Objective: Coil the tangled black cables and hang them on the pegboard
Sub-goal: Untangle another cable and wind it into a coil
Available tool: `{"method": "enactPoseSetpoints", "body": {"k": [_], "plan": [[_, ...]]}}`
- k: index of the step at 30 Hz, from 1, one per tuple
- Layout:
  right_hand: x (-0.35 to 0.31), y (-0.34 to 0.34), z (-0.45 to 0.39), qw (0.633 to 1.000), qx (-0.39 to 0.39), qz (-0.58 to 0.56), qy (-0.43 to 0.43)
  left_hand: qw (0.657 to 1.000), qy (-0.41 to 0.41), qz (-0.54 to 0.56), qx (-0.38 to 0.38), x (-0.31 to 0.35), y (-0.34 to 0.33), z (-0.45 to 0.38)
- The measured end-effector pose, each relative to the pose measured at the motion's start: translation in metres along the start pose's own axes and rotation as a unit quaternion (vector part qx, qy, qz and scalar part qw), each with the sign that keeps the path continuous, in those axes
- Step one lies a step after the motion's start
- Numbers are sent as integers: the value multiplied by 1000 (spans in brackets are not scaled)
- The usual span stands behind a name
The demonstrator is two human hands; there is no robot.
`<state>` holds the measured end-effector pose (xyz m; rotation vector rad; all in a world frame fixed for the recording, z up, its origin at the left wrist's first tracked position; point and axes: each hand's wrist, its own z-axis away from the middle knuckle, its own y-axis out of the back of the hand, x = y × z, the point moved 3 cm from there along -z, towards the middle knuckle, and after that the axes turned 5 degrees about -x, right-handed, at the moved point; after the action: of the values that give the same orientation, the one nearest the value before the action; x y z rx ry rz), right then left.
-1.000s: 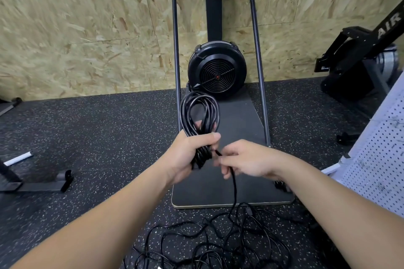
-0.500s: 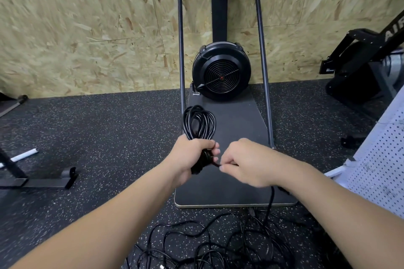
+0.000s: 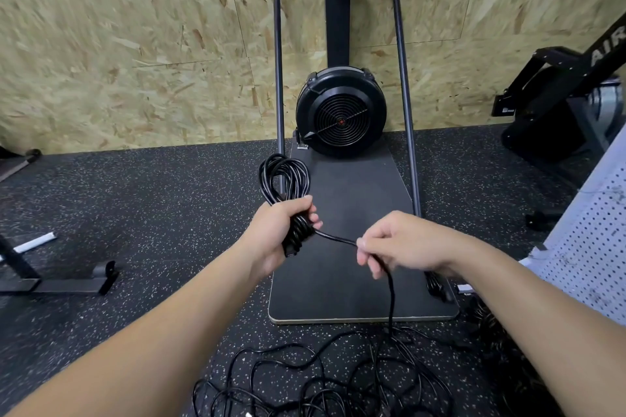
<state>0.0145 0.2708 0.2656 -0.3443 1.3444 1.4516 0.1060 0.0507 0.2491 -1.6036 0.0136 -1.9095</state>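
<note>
Here the left hand (image 3: 277, 234) grips the coil (image 3: 286, 179) at its waist, fingers curled around the bunched loops, which stand above the fist. The right hand (image 3: 403, 244) pinches the free cable (image 3: 337, 239), drawn taut between the two hands. Half a second ago the right hand was touching the coil; it has since pulled away to the right, taking out slack. In all likelihood this tightens a wrap around the waist. Below, the cable drops to the tangle (image 3: 321, 379) on the floor (image 3: 152, 213), so much remains uncoiled. The pegboard (image 3: 586, 240) stands at the right edge, with nothing visibly hung on it.
</note>
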Motion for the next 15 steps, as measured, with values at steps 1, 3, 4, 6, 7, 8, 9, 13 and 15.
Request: {"method": "enactPoseSetpoints", "body": {"k": [1,3,4,6,7,8,9,13,15], "plan": [[1,3,0,1000,14,-14,-3,1000,1,2,-12,-1,0,1],[1,4,-1,999,26,13,-20,999,4,0,-45,-4,-3,5],[-1,2,-2,998,28,40,-26,998,6,-1,-61,-7,-7,8],[-5,-7,-5,996,24,77,-27,997,4,-4,-82,-13,-15,13],[-7,-12,-7,996,20,83,-25,996,-2,-4,-86,-15,-20,15],[-7,-15,-10,995,15,90,-24,996,-9,-2,-86,-16,-24,16],[-8,-16,-11,995,8,101,-24,996,-16,1,-84,-16,-26,16],[-13,-15,-11,988,-34,153,-11,997,-16,-8,-77,-7,-28,17],[-14,-18,-9,973,-15,228,18,998,-4,-11,-65,-6,-27,18]]}}
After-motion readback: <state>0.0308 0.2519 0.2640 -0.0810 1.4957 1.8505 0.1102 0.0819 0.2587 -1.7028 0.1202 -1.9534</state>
